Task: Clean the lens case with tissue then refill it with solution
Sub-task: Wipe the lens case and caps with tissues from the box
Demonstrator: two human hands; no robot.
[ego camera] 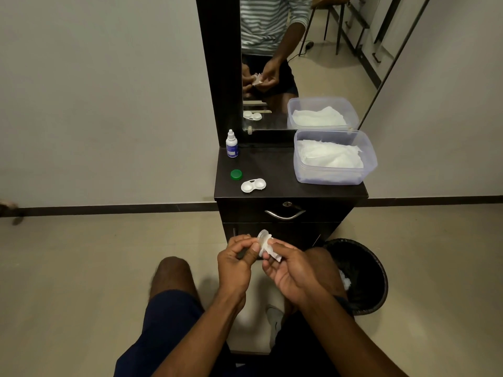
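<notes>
Head view shows your left hand (236, 258) pinching a clear lens-case cap (263, 238), while your right hand's (288, 268) fingers (281, 247) press white tissue (269, 250) into it. On the tabletop (283, 180) sit the solution bottle (232, 145), green cap (236, 174), white lens case (253, 185) and tissue tub (335, 156).

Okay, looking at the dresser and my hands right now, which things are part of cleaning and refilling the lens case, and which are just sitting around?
Part of the job:
white cap and tissue in the hands
lens case
green cap
solution bottle
tub of tissues

Just there:
bin
mirror
drawer handle
</notes>
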